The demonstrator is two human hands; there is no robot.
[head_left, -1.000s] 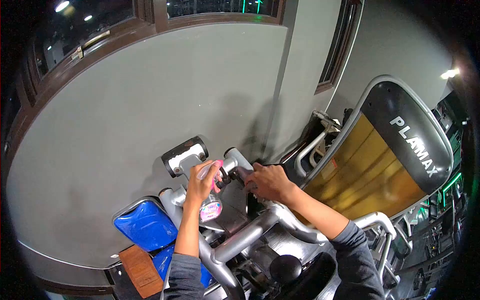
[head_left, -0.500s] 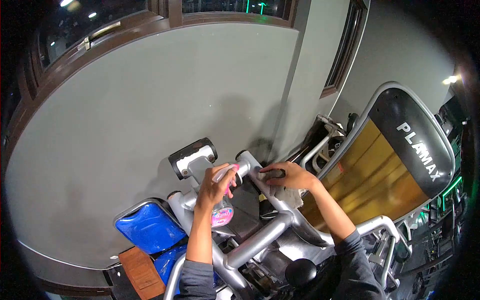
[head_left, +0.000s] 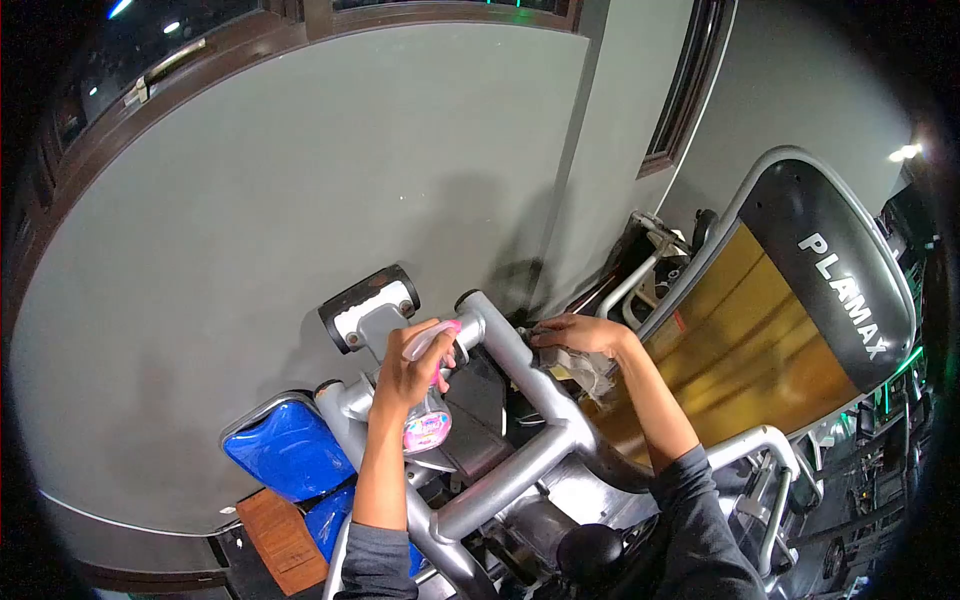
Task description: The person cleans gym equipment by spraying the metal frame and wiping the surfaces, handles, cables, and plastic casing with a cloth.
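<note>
My left hand point(head_left: 402, 372) is closed around the neck of a clear spray bottle point(head_left: 428, 430) with a pink nozzle and a pink label. The bottle stands upright beside a silver machine frame point(head_left: 515, 350). On the far side of that thick tube, my right hand point(head_left: 580, 335) is closed on a crumpled greyish cloth point(head_left: 592, 374), which hangs below the fingers. Part of the cloth is hidden behind the palm. A black and white roller end point(head_left: 370, 305) sits just beyond my left hand.
Blue padded seats point(head_left: 290, 450) and a brown wooden block point(head_left: 282, 540) lie at lower left. A gold and black panel lettered PLAMAX point(head_left: 770, 310) rises at right. The grey wall point(head_left: 250, 190) closes off the far side. A round black knob point(head_left: 590, 550) sits low in front.
My right hand has shifted off the silver tube to its right side, and its fingers have closed more on the cloth. The view has moved slightly; my left hand still grips the bottle.
</note>
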